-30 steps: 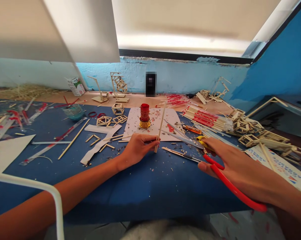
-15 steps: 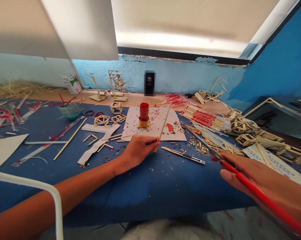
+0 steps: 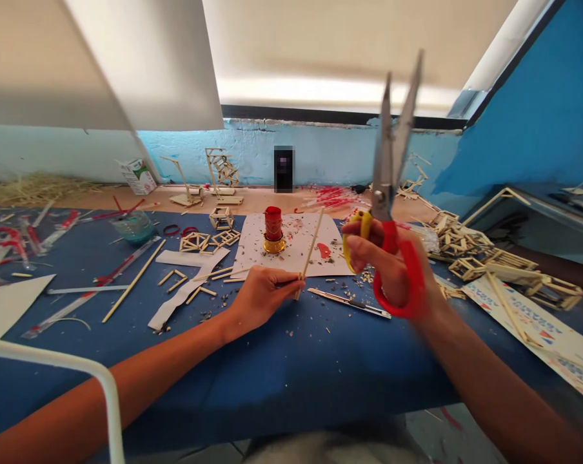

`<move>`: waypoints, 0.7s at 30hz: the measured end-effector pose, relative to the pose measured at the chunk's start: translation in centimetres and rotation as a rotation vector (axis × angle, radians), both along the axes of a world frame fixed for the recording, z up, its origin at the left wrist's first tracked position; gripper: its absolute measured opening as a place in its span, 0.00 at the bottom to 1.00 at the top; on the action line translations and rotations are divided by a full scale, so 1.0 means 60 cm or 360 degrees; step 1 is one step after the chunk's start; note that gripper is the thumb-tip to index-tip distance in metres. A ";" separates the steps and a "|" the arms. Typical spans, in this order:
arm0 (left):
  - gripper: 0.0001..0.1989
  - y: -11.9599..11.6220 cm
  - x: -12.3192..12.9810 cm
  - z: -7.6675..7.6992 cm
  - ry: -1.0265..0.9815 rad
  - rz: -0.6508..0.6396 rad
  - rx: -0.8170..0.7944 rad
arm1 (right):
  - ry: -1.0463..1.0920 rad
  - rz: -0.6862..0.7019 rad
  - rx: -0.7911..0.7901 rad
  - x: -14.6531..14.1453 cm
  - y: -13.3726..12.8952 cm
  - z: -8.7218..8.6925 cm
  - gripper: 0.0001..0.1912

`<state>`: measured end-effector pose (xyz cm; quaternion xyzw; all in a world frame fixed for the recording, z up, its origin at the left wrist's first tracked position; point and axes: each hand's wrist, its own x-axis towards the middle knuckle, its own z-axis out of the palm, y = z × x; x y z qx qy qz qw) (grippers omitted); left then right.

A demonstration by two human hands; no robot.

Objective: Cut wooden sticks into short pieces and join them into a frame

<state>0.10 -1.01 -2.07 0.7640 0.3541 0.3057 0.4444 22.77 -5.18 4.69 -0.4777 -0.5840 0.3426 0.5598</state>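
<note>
Pinching a thin stick upright in my left hand, open scissors raised in my right

The stick [image 3: 313,245] stands at a slight tilt in front of me, between the tips of my left hand [image 3: 258,298], its upper part seen against the white sheet [image 3: 298,258]. Something else sits by its lower end at my fingertips; I cannot tell whether it is a second piece. My right hand [image 3: 391,276] is curled through the handles of the scissors [image 3: 382,194], their blades parted, pointing up, well apart from the stick.

I judge this to be a pause between cuts, or a shift of the scissors in my grip. Putting the blades to the stick would call for tipping them down and across while the left pinch holds firm.

Around that, I count one stick held for sure, one pair of scissors and one cutter knife [image 3: 352,303] on the blue tabletop [image 3: 291,361]. One red candle-like cup [image 3: 273,229] stands on the white sheet. Beside the sheet sit three small stick frames [image 3: 221,218] and two dark red rings [image 3: 171,230], with one glass bowl [image 3: 134,227] beyond them. Farther off, one carton [image 3: 139,177] leans near the wall. The crumbs and the jumbled frames at right are too many to count.
</note>
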 end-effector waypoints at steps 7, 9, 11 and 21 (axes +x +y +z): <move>0.21 -0.002 -0.002 -0.003 0.0006 -0.0022 -0.0035 | -0.0242 0.0366 0.0135 -0.026 0.037 0.008 0.11; 0.22 0.000 -0.002 -0.003 0.0008 -0.0037 -0.0054 | -0.0258 0.0440 0.0156 -0.025 0.037 0.004 0.11; 0.23 0.003 -0.002 0.000 0.0023 -0.0067 -0.0070 | -0.0267 0.0504 0.0168 -0.023 0.039 -0.001 0.10; 0.19 0.019 -0.011 0.046 0.0286 -0.0396 -0.0048 | -0.0458 0.0579 0.0242 -0.027 0.053 0.009 0.05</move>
